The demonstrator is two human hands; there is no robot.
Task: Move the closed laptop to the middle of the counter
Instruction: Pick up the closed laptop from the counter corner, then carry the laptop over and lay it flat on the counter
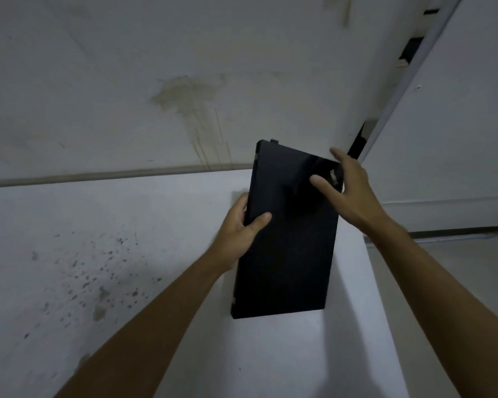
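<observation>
A closed black laptop (288,239) is at the right end of a white counter (127,225), its long side pointing away from me. It looks tilted, with its far end raised. My left hand (239,225) grips its left edge, thumb on the lid. My right hand (345,188) holds the far right corner, thumb on the lid beside a small logo and fingers wrapped over the edge.
A stained grey wall (184,96) rises behind the counter. The counter's left part carries dark specks (98,268). On the right the counter ends at an edge (365,254), with a white panel (457,139) and floor beyond. A dark gap (360,142) runs beside the panel.
</observation>
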